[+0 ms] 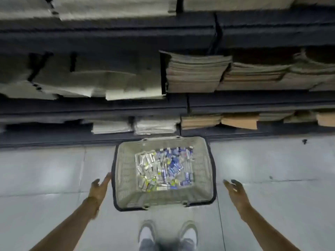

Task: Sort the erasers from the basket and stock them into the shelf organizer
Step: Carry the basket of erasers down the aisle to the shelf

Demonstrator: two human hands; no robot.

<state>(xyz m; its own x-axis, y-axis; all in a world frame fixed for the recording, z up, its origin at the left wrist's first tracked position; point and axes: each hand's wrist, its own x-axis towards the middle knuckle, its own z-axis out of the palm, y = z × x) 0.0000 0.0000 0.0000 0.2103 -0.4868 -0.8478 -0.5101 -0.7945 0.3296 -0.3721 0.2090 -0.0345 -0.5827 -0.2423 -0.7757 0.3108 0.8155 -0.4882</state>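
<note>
Basket of erasers on the floor, one open hand at each side.

One grey plastic mesh basket with a dark rim sits at lower centre on the pale tiled floor, mouth up, its long axis running left to right and its far edge close to the dark shelving. Bare floor lies to the left, right and near side. Small wrapped erasers lie heaped inside, silver-yellow at left and blue at right, too many and too blurred to count. The left hand is spread, holding nothing, with fingertips at the left rim; contact is unclear. The right hand is spread, holding nothing, apart from the right rim. Two white shoes show at bottom centre.
</note>
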